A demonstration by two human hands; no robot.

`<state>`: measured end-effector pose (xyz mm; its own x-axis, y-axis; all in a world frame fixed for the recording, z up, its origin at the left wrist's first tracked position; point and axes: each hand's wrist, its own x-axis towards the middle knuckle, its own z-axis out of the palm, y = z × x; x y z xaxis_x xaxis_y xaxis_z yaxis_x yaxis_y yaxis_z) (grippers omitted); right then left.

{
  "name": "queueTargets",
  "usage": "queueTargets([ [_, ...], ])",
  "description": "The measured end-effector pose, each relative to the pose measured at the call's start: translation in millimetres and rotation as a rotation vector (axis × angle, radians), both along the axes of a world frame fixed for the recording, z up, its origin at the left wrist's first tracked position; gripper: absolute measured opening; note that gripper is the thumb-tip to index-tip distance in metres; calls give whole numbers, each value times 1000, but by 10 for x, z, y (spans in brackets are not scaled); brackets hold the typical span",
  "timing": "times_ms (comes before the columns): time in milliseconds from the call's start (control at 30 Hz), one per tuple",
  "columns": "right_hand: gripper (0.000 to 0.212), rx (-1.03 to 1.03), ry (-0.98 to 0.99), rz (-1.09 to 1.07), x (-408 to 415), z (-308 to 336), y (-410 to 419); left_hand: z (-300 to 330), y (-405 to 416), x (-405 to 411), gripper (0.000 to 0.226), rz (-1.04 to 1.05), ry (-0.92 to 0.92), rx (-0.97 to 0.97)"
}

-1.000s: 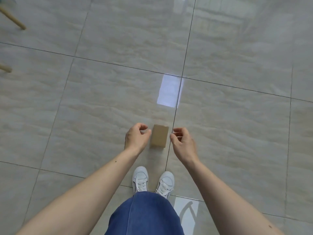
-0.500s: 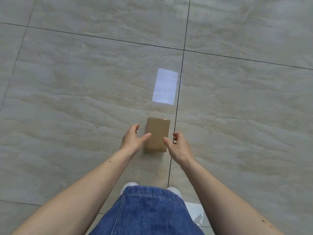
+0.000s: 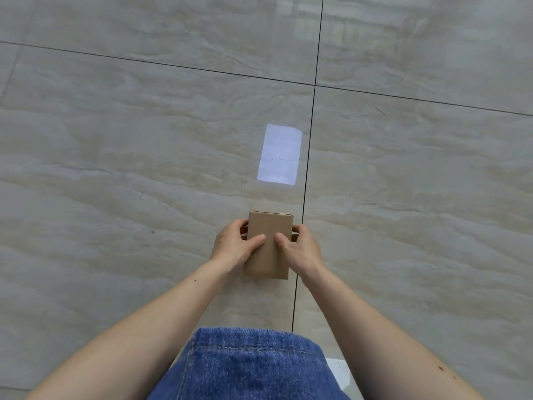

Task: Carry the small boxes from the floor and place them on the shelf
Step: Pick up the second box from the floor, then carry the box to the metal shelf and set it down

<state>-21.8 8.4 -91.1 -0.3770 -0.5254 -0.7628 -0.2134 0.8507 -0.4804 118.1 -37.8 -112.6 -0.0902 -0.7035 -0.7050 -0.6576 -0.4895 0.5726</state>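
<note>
A small brown cardboard box (image 3: 269, 226) lies on the glossy tiled floor, just left of a dark grout line. My left hand (image 3: 233, 246) clasps its left side, thumb on top and fingers wrapped around the edge. On the box's right side my right hand (image 3: 301, 249) grips the same way, thumb resting on the top face. Whether the box is off the floor I cannot tell. No shelf is in view.
Grey-beige marble-look tiles (image 3: 115, 168) fill the view, crossed by dark grout lines. A bright rectangular light reflection (image 3: 279, 154) lies beyond the box. Blue denim clothing (image 3: 248, 368) covers the bottom centre.
Both hands have closed in from either side and taken hold of the box. The camera has dropped lower and nearer; the shoes are hidden behind the denim.
</note>
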Motion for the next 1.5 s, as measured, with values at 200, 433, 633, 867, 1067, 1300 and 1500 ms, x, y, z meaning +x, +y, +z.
queueTargets([
  [200,46,-39,-4,-14,-49,467,-102,410,-90,-50,67,74,27,-6],
  [433,52,-59,0,-65,-118,1630,-207,1587,-139,-134,96,103,56,-15],
  [633,61,-88,4,-81,-176,2956,-295,2933,-209,-167,97,65,83,-81],
  [867,57,-163,2,-140,-282,4557,-393,4566,-317,-245,118,86,196,-112],
  [1067,64,-241,-55,-178,-277,5702,-326,5726,-349,-285,84,115,243,-133],
  [1300,85,-342,-125,-221,-127,6638,-170,6629,-263,-276,40,146,264,-276],
  [1500,52,-458,-200,-351,-30,7142,-85,7224,-68,-205,44,150,376,-315],
])
